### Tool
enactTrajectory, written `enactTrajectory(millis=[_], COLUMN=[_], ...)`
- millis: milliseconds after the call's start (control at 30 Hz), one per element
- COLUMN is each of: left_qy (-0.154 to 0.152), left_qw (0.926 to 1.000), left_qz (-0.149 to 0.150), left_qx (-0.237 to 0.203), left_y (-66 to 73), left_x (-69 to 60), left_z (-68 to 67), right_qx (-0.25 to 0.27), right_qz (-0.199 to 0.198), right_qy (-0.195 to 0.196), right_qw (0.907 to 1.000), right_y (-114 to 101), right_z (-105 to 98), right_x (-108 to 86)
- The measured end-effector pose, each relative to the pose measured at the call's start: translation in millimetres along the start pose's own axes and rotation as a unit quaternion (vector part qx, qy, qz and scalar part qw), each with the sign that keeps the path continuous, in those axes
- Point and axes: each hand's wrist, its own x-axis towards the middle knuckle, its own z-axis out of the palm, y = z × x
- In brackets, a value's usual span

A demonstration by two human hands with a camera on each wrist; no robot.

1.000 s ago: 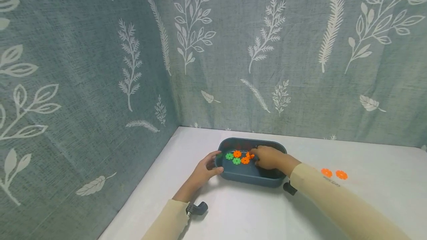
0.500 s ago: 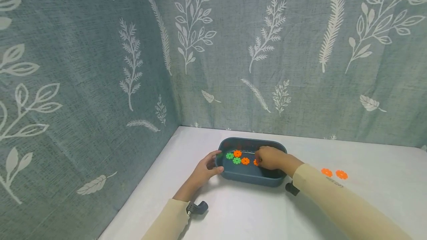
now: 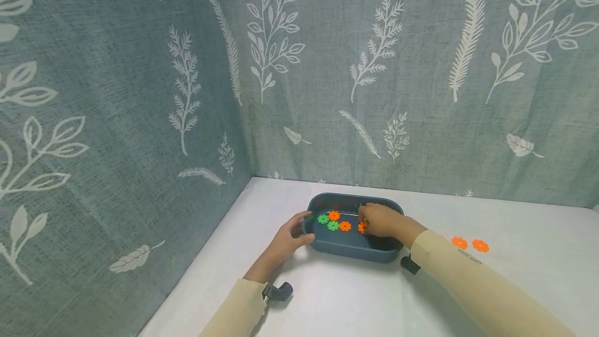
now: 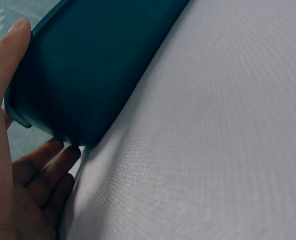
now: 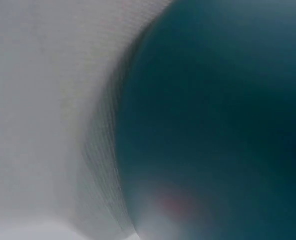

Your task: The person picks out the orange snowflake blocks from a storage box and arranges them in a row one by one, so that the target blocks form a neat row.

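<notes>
On a white table (image 3: pixel 346 298), a person's left hand (image 3: pixel 284 241) grips the left end of a dark teal tray (image 3: pixel 351 251). Two orange notched discs (image 3: pixel 480 245) lie to its right. Inside, the right hand (image 3: pixel 381 220) bends over more orange discs (image 3: pixel 344 226) and green discs (image 3: pixel 333 225); its grip is unclear. Behind hangs a leaf-patterned curtain (image 3: pixel 323 118).
</notes>
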Motion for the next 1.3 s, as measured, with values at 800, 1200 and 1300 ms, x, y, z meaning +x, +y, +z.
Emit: enactTrajectory(millis=[800, 1200, 1300], left_qy=[-0.007, -0.003, -0.002], left_qw=[0.9998, 0.9999, 0.9999], left_qz=[0.016, 0.012, 0.010], left_qx=[-0.004, 0.002, 0.004], left_y=[-1.7, -1.7, -15.9], left_x=[-0.4, -0.9, 5.4], left_z=[-1.1, -1.7, 0.2], right_qx=[0.040, 0.086, 0.085], right_qz=[-0.090, -0.091, -0.093], right_qy=[-0.022, -0.010, -0.003], right_qw=[0.9949, 0.9922, 0.9921], right_y=[19.8, 31.5, 36.4], right_z=[-29.9, -43.0, -47.1], right_x=[-36.8, -67.5, -72.8])
